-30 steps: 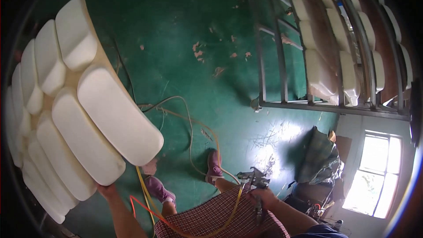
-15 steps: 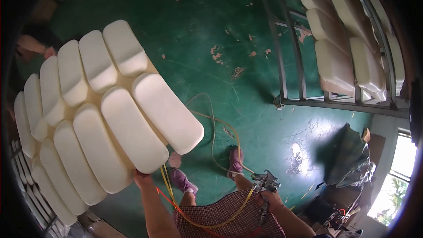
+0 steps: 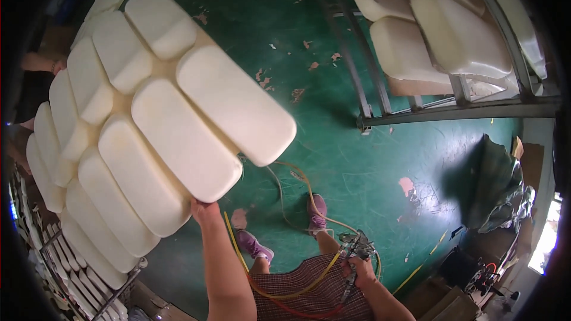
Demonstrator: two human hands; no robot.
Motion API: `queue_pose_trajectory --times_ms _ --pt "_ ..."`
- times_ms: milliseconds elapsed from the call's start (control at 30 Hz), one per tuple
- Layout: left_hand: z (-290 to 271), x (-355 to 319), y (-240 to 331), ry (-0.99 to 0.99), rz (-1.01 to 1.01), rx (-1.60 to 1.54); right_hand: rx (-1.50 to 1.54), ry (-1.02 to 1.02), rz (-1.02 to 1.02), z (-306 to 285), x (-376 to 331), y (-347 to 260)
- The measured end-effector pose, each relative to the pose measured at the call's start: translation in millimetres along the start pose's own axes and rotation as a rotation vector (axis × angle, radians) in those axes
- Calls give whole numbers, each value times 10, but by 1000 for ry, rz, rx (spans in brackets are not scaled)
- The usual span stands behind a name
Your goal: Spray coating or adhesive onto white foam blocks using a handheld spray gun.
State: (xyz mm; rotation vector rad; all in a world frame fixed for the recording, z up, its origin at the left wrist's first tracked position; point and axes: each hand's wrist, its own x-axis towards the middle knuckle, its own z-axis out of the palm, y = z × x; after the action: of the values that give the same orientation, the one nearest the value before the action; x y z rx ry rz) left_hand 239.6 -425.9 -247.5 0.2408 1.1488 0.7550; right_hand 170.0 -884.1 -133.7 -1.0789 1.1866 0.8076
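Low at the frame's bottom, the right hand [image 3: 357, 268] is closed around a spray gun [image 3: 355, 248], whose yellow hose [image 3: 309, 199] loops over the green floor [image 3: 369, 160] by two purple shoes [image 3: 316, 213]. Left of it, the left hand [image 3: 204, 209] grips the lower edge of a big cream foam cushion [image 3: 148, 119] (many padded segments), raised and tilted across the left side. Farther off, upper right, a metal rack [image 3: 380, 104] carries more foam pads [image 3: 428, 35]. Dark bags [image 3: 496, 184] slump at right.
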Motion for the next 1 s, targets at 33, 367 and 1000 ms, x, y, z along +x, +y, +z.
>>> queue_pose_trajectory --times_ms 33,367,1000 --pt "117 0 -142 -6 6 4 0 -11 -9 -6 11 -5" --pt "945 -634 -2051 -71 -305 -158 148 56 -15 -158 -47 -161" --pt "1248 -1394 -3872 -267 -617 139 1 118 -13 -127 -22 -473"
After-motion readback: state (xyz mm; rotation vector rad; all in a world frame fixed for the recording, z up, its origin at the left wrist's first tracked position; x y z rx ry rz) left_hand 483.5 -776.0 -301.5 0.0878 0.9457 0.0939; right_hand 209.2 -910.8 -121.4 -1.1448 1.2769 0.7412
